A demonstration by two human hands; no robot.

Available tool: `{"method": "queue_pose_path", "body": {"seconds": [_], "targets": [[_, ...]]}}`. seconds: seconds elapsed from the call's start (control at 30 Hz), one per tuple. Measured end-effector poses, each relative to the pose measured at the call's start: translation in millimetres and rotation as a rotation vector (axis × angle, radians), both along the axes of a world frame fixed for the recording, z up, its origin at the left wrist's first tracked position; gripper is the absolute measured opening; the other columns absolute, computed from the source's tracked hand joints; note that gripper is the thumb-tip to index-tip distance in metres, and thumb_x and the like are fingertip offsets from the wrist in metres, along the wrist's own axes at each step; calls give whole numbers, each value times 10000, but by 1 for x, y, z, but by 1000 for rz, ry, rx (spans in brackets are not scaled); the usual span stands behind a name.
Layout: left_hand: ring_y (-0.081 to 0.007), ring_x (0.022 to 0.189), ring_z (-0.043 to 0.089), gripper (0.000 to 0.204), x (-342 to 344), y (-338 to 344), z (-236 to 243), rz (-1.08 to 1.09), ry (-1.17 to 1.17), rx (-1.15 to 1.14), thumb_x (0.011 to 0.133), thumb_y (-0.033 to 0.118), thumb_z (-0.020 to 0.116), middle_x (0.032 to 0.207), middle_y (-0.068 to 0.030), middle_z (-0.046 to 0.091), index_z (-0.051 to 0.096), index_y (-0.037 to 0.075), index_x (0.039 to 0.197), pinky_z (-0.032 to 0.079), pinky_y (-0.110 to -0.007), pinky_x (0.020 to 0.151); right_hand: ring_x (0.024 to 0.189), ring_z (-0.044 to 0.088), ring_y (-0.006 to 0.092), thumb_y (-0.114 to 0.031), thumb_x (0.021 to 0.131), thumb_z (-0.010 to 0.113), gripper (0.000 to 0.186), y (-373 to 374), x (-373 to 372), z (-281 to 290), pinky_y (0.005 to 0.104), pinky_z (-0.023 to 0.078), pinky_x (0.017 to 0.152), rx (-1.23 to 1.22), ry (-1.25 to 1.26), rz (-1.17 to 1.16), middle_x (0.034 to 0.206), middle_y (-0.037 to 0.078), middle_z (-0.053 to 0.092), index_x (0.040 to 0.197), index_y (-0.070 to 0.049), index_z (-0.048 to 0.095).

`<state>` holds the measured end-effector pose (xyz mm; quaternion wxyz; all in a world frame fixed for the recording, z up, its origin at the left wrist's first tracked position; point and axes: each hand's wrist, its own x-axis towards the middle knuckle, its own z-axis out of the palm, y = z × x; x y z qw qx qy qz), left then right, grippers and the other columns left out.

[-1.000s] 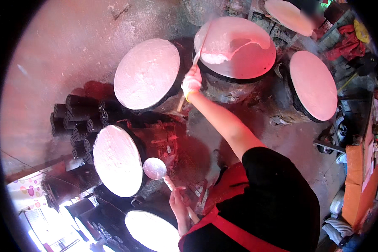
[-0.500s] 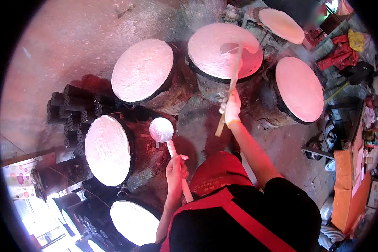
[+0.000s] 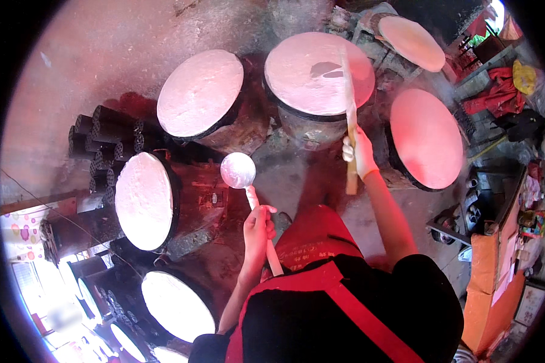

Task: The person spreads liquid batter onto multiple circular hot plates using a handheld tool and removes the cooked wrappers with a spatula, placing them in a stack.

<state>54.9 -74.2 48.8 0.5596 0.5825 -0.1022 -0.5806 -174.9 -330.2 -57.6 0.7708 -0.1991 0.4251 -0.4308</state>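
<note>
My right hand (image 3: 361,152), with a yellowish band at the wrist, is closed round a long flat wooden stick (image 3: 350,115). The stick's far end lies over the round griddle at the back middle, which is coated with pale batter (image 3: 303,72). A dark bare patch (image 3: 326,69) shows in that coating, just left of the stick. Lower and to the left, my left hand (image 3: 258,227) grips a ladle (image 3: 238,170) by its pale straight handle. The ladle's round bowl is raised above the floor between the griddles, and its contents are hard to make out.
More pale-coated griddles on drum-like stoves curve round me: back left (image 3: 201,94), left (image 3: 144,202), lower left (image 3: 178,307) and right (image 3: 427,139). A pale disc (image 3: 412,43) sits far right. Black perforated cylinders (image 3: 109,130) are stacked left; an orange-sided table (image 3: 481,278) stands right.
My right hand has moved right, and the stick has swung more upright over the griddle. The bare patch has changed shape. My left hand still holds the ladle up; the whole view has shifted slightly.
</note>
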Motion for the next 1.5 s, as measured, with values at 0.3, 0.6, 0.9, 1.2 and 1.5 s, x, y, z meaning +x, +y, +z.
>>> {"method": "queue_pose_path", "body": {"seconds": [0.3, 0.6, 0.9, 1.2, 1.5], "targets": [[-10, 525, 320, 218, -48, -43, 2, 34, 8, -28, 987, 226, 460, 738, 59, 379, 589, 62, 925, 235, -175, 430, 340, 352, 98, -283, 967, 440, 139, 16, -45, -4, 260, 261, 304, 24, 172, 203, 537, -14, 411, 1057, -210, 515], [-12, 518, 295, 255, -89, -70, -4, 83, 40, -41, 996, 247, 448, 697, 74, 343, 598, 48, 942, 232, -181, 432, 363, 350, 98, -376, 980, 418, 293, -6, -68, 3, 253, 267, 325, -9, 100, 387, 601, -5, 442, 1247, -263, 458], [-11, 531, 304, 258, -106, -86, 9, 17, 36, -43, 990, 258, 462, 724, 64, 348, 604, 48, 940, 240, -177, 441, 377, 350, 98, -386, 972, 451, 253, -117, -55, -4, 261, 277, 321, -31, 159, -172, 612, -9, 436, 1174, -239, 495], [-48, 545, 382, 428, -73, -88, 32, 44, -28, 1, 1008, 327, 389, 814, 5, 461, 386, 163, 1404, 311, -180, 443, 718, 415, 75, -186, 968, 474, 395, -39, -8, 7, 228, 338, 612, -399, 419, -312, 956, -21, 449, 1361, -142, 463], [-79, 516, 385, 230, -25, -89, 24, -79, 97, 85, 975, 246, 488, 696, 6, 420, 504, 46, 1086, 304, -220, 411, 369, 295, 48, -224, 963, 501, 352, -28, 29, 30, 227, 252, 330, -291, 387, -202, 557, -84, 349, 1314, -210, 526]]}}
